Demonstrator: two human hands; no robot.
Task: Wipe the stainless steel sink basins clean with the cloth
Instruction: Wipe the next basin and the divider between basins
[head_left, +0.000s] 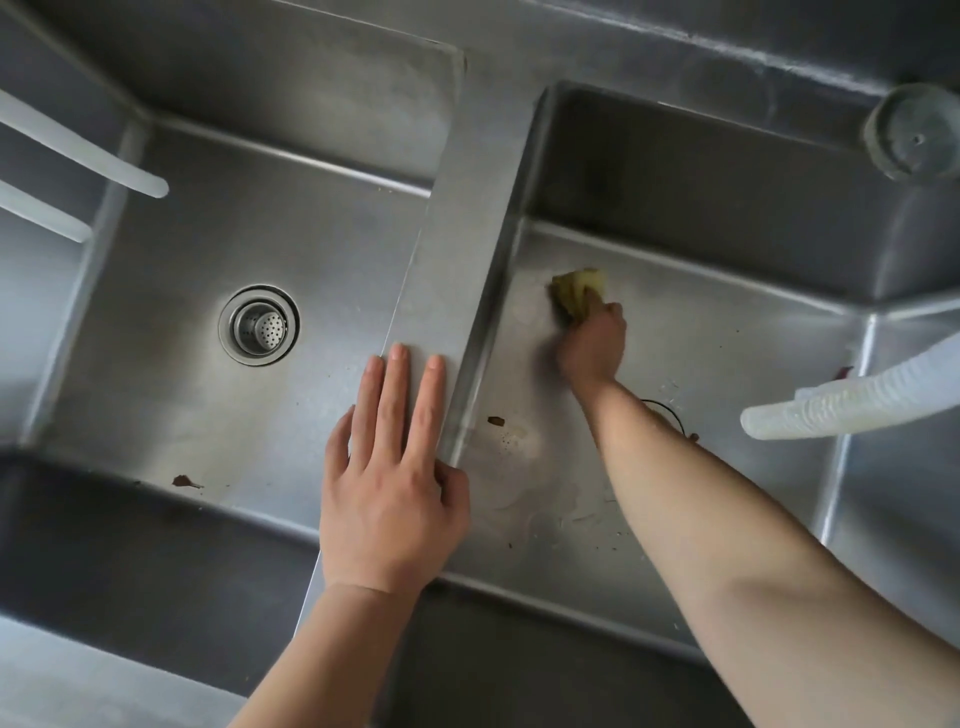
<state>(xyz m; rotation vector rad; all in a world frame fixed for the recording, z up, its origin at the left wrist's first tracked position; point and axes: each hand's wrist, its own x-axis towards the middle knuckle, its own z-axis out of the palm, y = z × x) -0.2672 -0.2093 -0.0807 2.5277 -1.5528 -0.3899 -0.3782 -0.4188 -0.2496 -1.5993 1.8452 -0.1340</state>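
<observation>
Steel double sink (470, 171) | yellow cloth (577, 292) on right basin (727, 332) floor (near the divider), gripped by right hand (592, 345) | left hand (397, 467) flat, fingers straight, on divider | strainer (259, 325) in left basin (171, 374)

Left basin (156, 395) floor open; strainer (258, 325) mid-frame left, two tubes (104, 166) upper left. Right basin (727, 332) far floor open; hose (852, 400) intrudes at right, forearm (727, 519) crosses the lower part.
</observation>
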